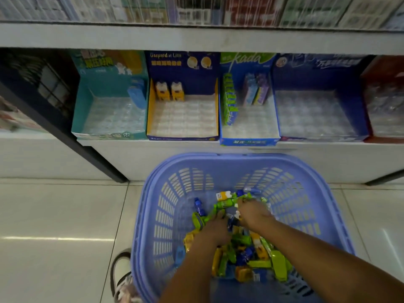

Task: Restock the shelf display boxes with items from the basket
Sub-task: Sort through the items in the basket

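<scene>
The left hand (215, 231) and right hand (254, 213) plunge fingers-down into the packets (261, 263) heaped in the basket (150, 193), their grip impossible to tell, while the basket sits on the floor (61, 215) before the boxes (183, 137) under an overhanging shelf (196, 38), with a shoe (122, 270) beside it.

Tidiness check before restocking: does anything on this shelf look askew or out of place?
The Kada box juts forward past the navy box beside it, seemingly over the shelf edge; its green packs seem to lean against its left wall.
</scene>
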A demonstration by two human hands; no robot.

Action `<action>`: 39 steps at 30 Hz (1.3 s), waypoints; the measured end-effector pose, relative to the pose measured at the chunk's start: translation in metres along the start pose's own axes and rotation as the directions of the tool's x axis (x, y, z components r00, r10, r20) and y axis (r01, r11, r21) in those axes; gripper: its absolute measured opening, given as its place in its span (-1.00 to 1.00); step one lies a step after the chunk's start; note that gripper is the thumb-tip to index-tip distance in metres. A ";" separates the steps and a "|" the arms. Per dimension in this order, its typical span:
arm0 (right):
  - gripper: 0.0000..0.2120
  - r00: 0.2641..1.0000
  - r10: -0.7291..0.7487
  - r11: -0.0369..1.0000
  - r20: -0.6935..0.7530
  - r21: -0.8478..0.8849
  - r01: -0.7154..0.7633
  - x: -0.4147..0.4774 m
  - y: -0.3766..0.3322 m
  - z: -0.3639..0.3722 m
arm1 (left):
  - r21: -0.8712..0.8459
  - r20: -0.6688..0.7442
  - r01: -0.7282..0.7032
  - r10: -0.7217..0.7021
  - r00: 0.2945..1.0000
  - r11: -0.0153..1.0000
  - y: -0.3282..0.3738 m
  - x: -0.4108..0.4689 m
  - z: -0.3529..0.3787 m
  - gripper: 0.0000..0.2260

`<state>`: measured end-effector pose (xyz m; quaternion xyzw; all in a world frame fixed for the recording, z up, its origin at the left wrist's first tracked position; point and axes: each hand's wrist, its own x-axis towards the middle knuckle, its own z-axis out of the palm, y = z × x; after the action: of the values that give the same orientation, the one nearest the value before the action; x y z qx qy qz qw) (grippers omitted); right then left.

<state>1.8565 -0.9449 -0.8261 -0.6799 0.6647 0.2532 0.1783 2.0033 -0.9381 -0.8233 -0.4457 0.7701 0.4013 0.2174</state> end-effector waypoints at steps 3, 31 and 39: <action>-0.50 1.000 0.020 1.000 -0.013 -0.005 -0.020 0.003 -0.006 0.004 | -0.083 -0.019 0.023 -0.025 0.999 0.996 0.003 0.005 -0.005 -0.56; -0.85 0.854 0.059 0.147 -0.517 0.851 0.505 -0.108 -0.026 -0.199 | -0.862 -0.473 -0.468 0.026 0.881 0.193 0.013 -0.144 -0.179 -0.79; -0.85 0.645 0.174 0.320 -0.744 0.662 0.678 -0.055 -0.049 -0.291 | -0.749 -0.644 -0.656 -0.335 0.688 0.095 -0.002 -0.151 -0.194 -0.91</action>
<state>1.9372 -1.0657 -0.5633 -0.6018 0.5659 -0.4798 0.2956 2.0863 -1.0185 -0.6065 -0.4816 0.3636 0.6253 -0.4949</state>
